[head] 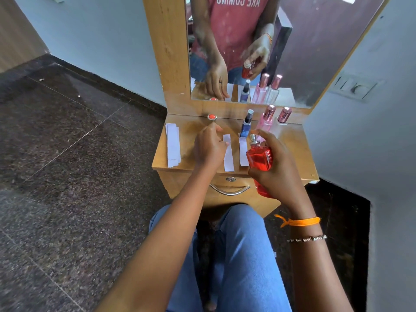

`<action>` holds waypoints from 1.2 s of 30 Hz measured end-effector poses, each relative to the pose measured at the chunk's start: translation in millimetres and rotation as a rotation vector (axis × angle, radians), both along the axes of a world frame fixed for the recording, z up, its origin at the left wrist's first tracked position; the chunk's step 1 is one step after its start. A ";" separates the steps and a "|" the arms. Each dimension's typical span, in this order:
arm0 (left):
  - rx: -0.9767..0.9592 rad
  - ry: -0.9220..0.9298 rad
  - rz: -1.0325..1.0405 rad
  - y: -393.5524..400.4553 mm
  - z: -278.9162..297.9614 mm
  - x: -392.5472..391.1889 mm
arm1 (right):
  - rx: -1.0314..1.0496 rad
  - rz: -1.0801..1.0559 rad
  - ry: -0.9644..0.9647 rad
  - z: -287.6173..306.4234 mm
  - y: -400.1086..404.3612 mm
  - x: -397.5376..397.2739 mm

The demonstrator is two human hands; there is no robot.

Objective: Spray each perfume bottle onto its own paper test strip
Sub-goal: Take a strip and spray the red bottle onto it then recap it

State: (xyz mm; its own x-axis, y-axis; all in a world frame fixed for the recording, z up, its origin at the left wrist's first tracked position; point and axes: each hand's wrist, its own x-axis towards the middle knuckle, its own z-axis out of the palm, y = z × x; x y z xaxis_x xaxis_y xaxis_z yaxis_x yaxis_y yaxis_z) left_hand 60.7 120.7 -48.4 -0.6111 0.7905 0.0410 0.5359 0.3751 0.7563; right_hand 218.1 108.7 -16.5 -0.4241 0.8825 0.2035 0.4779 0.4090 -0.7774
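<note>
My right hand (275, 167) grips a red perfume bottle (258, 159) with its cap off and its silver nozzle bare, held above the right side of the wooden dresser top (295, 149). My left hand (209, 147) rests on the top with its fingers touching a white paper strip (229, 158). A second strip (243, 154) lies just right of it, partly behind the red bottle. The red cap (211, 117) stands at the back. A blue bottle (245, 126), a pink bottle (266, 119) and a clear bottle with a pink cap (284, 115) stand along the back right.
A stack of spare paper strips (172, 145) lies at the left of the dresser top. A mirror (281, 41) rises behind the bottles. A drawer with a metal handle (229, 191) faces my knees. Dark stone floor lies to the left, a white wall to the right.
</note>
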 end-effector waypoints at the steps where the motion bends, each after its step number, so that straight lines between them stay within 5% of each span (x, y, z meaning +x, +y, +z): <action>1: 0.002 0.056 0.000 -2.8 0.8 0.8 | -0.004 -0.001 0.004 -0.6 0.3 -0.1; 5: 0.004 0.194 -0.063 -22.8 0.5 2.0 | -0.007 0.002 0.008 -2.8 1.1 -0.7; 18: -0.123 0.187 -0.163 -29.5 -7.3 -4.8 | -0.054 0.029 0.049 -4.1 3.1 0.1; 26: 0.097 0.097 -0.036 -7.0 5.7 -16.4 | -0.081 0.066 0.107 -3.3 1.0 -2.0; 36: 0.099 0.083 -0.033 26.8 -0.3 -39.6 | -0.112 0.116 0.125 -9.2 2.7 -1.7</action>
State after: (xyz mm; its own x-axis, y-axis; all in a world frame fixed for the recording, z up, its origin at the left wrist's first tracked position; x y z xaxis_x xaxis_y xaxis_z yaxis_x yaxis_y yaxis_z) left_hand 21.1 147.5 -48.7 -0.5759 0.7999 0.1691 0.6089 0.2816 0.7416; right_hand 216.5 111.4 -25.7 -0.5020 0.8492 0.1640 0.3293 0.3630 -0.8717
